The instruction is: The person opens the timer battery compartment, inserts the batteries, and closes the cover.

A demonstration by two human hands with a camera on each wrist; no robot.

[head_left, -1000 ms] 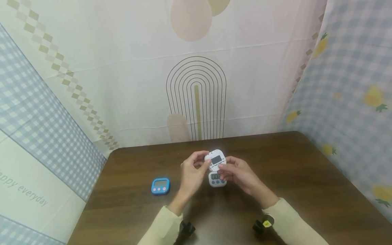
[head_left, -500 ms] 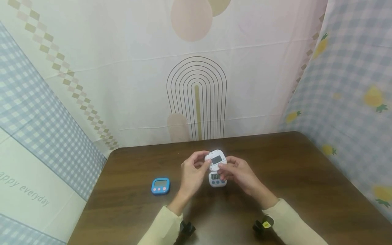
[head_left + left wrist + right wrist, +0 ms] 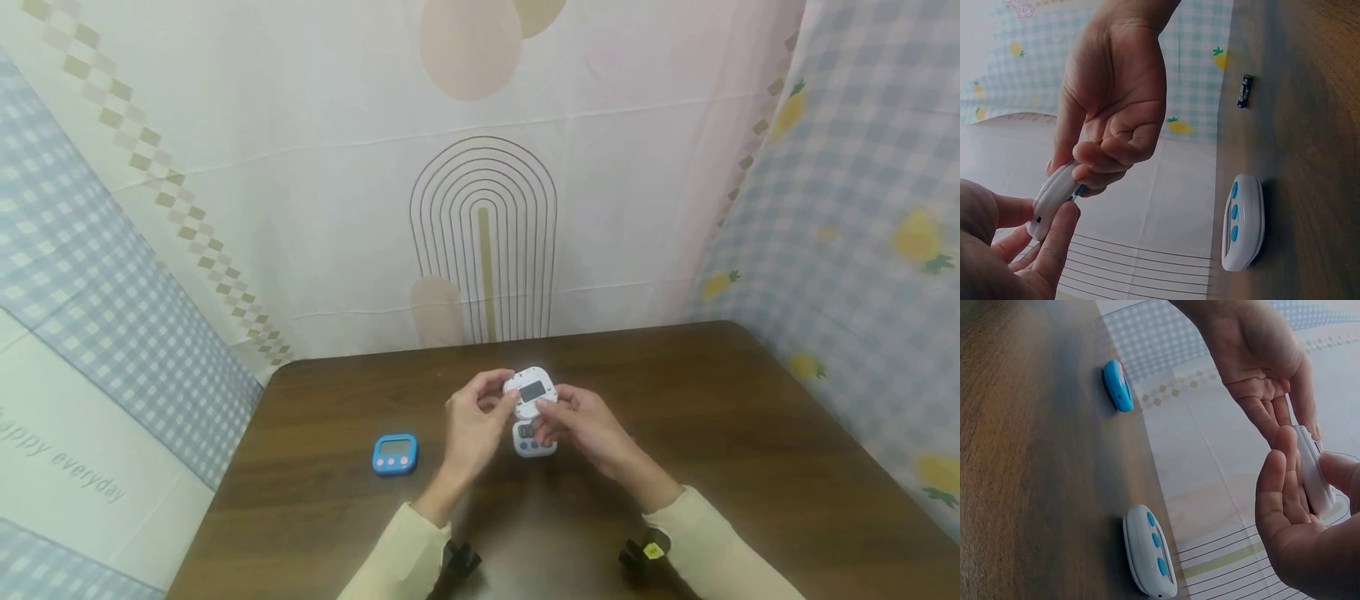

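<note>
A white kitchen timer [image 3: 536, 385] is held above the table with its back, marked by a dark rectangle, turned up in the head view. My left hand [image 3: 474, 429] pinches its left edge, thumb on the back. From the right, my right hand [image 3: 592, 429] grips its lower right side, the thumb pressing on the back near the lower edge. Blue buttons show on its underside in the left wrist view. Just below the hands, a second white timer [image 3: 534, 446] with blue buttons lies face up, partly hidden by the right fingers.
A blue timer [image 3: 394, 454] with pink buttons lies to the left on the brown wooden table [image 3: 315, 533]. In the left wrist view, a small dark battery [image 3: 1245, 90] lies on the table beyond the second white timer. Patterned cloth [image 3: 337, 208] hangs behind the table and along both sides.
A dark line across the lower part of the held timer's back, seen a second ago, no longer shows. Both hands have kept their grip in nearly the same place.
</note>
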